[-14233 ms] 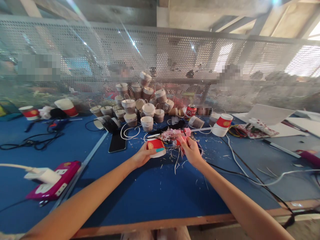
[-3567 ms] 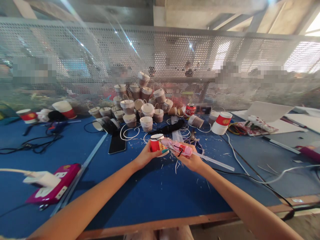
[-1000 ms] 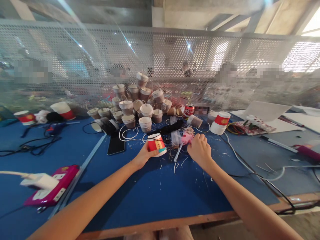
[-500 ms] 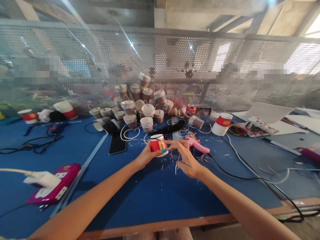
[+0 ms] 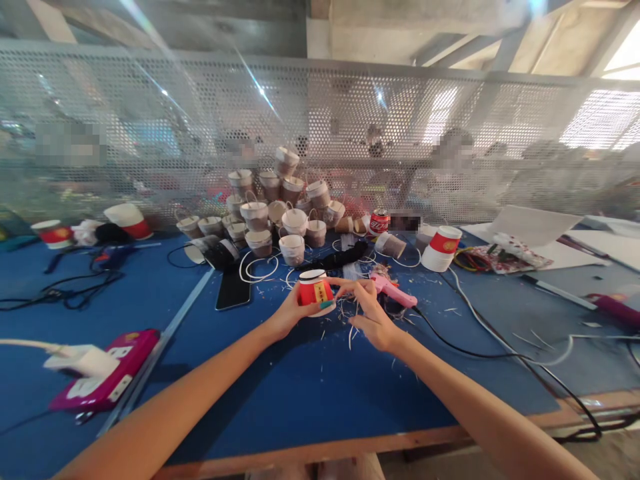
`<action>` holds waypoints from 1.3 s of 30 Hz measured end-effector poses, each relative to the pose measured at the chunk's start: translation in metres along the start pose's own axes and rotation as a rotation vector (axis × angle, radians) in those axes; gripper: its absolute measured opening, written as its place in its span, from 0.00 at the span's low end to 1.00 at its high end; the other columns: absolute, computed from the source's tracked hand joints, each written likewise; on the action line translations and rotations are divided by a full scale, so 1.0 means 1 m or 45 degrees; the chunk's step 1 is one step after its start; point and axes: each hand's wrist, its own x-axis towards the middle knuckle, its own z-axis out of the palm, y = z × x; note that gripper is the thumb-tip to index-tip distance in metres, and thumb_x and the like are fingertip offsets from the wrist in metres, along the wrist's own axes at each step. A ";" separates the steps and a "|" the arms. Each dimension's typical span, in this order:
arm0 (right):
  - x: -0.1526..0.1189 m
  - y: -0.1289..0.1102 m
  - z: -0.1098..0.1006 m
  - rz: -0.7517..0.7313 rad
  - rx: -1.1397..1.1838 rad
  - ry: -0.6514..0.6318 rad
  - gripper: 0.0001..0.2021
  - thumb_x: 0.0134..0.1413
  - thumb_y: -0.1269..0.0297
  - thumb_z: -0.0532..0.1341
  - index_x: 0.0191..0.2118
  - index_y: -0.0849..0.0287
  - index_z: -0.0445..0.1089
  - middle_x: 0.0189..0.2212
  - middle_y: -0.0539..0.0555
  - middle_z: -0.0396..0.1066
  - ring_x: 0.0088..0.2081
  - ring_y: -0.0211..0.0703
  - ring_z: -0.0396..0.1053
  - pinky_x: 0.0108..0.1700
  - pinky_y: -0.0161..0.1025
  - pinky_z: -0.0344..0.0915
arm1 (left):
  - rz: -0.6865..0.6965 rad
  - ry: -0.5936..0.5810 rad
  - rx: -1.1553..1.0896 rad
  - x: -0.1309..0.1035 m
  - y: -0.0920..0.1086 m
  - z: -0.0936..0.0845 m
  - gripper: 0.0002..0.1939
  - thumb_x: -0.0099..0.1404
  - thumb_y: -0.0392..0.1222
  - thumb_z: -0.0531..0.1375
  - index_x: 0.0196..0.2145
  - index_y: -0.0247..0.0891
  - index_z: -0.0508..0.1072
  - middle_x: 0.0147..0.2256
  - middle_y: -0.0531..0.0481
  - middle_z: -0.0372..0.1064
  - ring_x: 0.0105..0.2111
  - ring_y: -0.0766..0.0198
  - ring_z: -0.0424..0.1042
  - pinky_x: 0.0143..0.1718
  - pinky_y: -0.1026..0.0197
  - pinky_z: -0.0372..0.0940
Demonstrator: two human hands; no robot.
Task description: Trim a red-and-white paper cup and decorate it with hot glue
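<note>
In the middle of the head view, a red paper cup with a yellow label and a dark line around its rim is held upright just above the blue table. My left hand is closed around the cup's left side, its thumb across the front. My right hand is at the cup's right, index finger stretched to its side and thumb spread apart; nothing shows in its grip. A pink glue gun lies just beyond my right hand. Behind the cup stands a pile of small pale buckets with handles.
A black phone lies left of the cup. A magenta power strip with a white plug sits at left. Farther back are a cola can, stacked red-and-white cups and white cord. Scraps litter the tabletop; a perforated screen stands behind.
The held cup has tilted slightly, so more of its label and rim show. Both hands keep nearly the same places; the whole view has shifted a little.
</note>
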 end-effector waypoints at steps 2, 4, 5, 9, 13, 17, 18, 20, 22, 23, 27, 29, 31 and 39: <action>0.000 0.001 -0.001 0.019 0.032 0.073 0.22 0.31 0.74 0.50 0.40 0.56 0.62 0.53 0.53 0.63 0.47 0.51 0.54 0.50 0.52 0.51 | -0.006 -0.003 -0.006 0.000 0.000 0.000 0.33 0.42 0.42 0.72 0.47 0.37 0.68 0.42 0.45 0.72 0.43 0.53 0.70 0.49 0.49 0.58; -0.001 0.002 -0.002 -0.018 0.063 0.180 0.18 0.32 0.73 0.50 0.36 0.56 0.61 0.51 0.54 0.65 0.46 0.51 0.55 0.49 0.50 0.51 | -0.012 0.004 -0.012 0.000 -0.001 -0.001 0.33 0.42 0.42 0.72 0.46 0.37 0.68 0.41 0.45 0.72 0.43 0.52 0.70 0.49 0.49 0.59; -0.001 0.003 -0.003 -0.055 0.080 0.227 0.16 0.33 0.73 0.51 0.35 0.56 0.61 0.49 0.55 0.66 0.45 0.51 0.56 0.49 0.50 0.51 | -0.013 0.008 -0.014 0.000 -0.001 -0.001 0.33 0.42 0.42 0.72 0.46 0.37 0.68 0.41 0.45 0.72 0.43 0.53 0.70 0.49 0.49 0.59; -0.003 0.005 -0.003 -0.157 0.136 0.157 0.12 0.36 0.71 0.52 0.34 0.56 0.60 0.48 0.55 0.67 0.45 0.51 0.57 0.50 0.50 0.51 | -0.010 0.011 -0.046 -0.002 0.001 0.000 0.33 0.42 0.41 0.71 0.46 0.38 0.66 0.42 0.45 0.72 0.44 0.53 0.70 0.49 0.49 0.60; -0.003 0.004 0.000 -0.114 0.127 -0.032 0.13 0.36 0.72 0.52 0.34 0.56 0.61 0.50 0.54 0.66 0.46 0.51 0.54 0.51 0.52 0.50 | -0.003 -0.036 -0.109 -0.003 0.004 0.000 0.31 0.41 0.39 0.72 0.45 0.37 0.68 0.42 0.45 0.72 0.44 0.53 0.71 0.47 0.51 0.62; -0.002 0.002 0.002 -0.057 0.126 -0.128 0.15 0.35 0.73 0.52 0.35 0.56 0.61 0.51 0.55 0.65 0.46 0.50 0.52 0.52 0.53 0.50 | -0.005 -0.127 -0.049 -0.003 0.007 0.002 0.30 0.41 0.37 0.72 0.44 0.36 0.69 0.39 0.46 0.73 0.39 0.55 0.72 0.42 0.54 0.64; -0.002 0.001 0.002 -0.051 0.132 -0.137 0.16 0.35 0.73 0.52 0.36 0.56 0.61 0.52 0.55 0.64 0.46 0.50 0.52 0.52 0.53 0.50 | -0.002 -0.153 -0.029 -0.003 0.007 0.002 0.30 0.41 0.36 0.72 0.44 0.35 0.69 0.38 0.46 0.74 0.38 0.56 0.72 0.41 0.55 0.64; -0.002 0.000 0.001 -0.045 0.160 -0.133 0.16 0.36 0.73 0.52 0.37 0.56 0.61 0.53 0.55 0.63 0.48 0.51 0.52 0.53 0.54 0.49 | 0.002 -0.178 -0.004 -0.003 0.008 0.002 0.31 0.42 0.36 0.71 0.45 0.35 0.69 0.38 0.46 0.74 0.37 0.58 0.72 0.40 0.56 0.65; -0.001 -0.001 0.000 -0.034 0.203 -0.109 0.16 0.37 0.73 0.52 0.38 0.56 0.60 0.54 0.55 0.62 0.49 0.51 0.53 0.54 0.54 0.48 | -0.006 -0.167 0.005 -0.003 0.008 0.001 0.33 0.42 0.35 0.71 0.47 0.34 0.68 0.38 0.46 0.74 0.38 0.57 0.72 0.40 0.57 0.65; -0.001 -0.001 0.000 -0.026 0.232 -0.091 0.16 0.37 0.73 0.52 0.37 0.56 0.59 0.54 0.55 0.62 0.50 0.52 0.53 0.54 0.54 0.48 | -0.014 -0.161 0.006 -0.004 0.008 0.001 0.33 0.41 0.35 0.71 0.47 0.35 0.68 0.39 0.46 0.74 0.39 0.57 0.72 0.40 0.57 0.65; 0.001 0.003 0.000 -0.003 0.369 0.003 0.16 0.36 0.74 0.52 0.36 0.55 0.58 0.54 0.53 0.63 0.51 0.51 0.54 0.53 0.53 0.49 | -0.042 -0.142 -0.029 -0.004 0.007 -0.002 0.36 0.40 0.34 0.71 0.48 0.36 0.67 0.38 0.47 0.74 0.38 0.58 0.73 0.39 0.57 0.66; 0.002 0.006 0.001 0.011 0.403 0.050 0.15 0.35 0.75 0.52 0.35 0.55 0.58 0.53 0.52 0.64 0.50 0.51 0.56 0.51 0.51 0.51 | -0.053 -0.117 -0.049 -0.005 0.008 -0.002 0.36 0.39 0.34 0.72 0.48 0.37 0.67 0.38 0.48 0.74 0.38 0.58 0.73 0.39 0.57 0.67; 0.003 0.009 0.000 0.037 0.416 0.091 0.14 0.35 0.75 0.52 0.34 0.55 0.58 0.52 0.52 0.65 0.48 0.50 0.58 0.48 0.49 0.53 | -0.065 -0.095 -0.058 -0.005 0.009 -0.001 0.35 0.39 0.35 0.72 0.47 0.37 0.67 0.39 0.47 0.74 0.38 0.57 0.73 0.41 0.56 0.67; -0.001 0.010 -0.002 -0.057 0.404 0.187 0.10 0.36 0.72 0.52 0.31 0.56 0.59 0.46 0.53 0.69 0.43 0.49 0.59 0.47 0.48 0.54 | -0.089 -0.067 -0.097 -0.006 0.009 0.000 0.36 0.38 0.36 0.72 0.47 0.37 0.66 0.41 0.46 0.73 0.40 0.55 0.73 0.44 0.51 0.66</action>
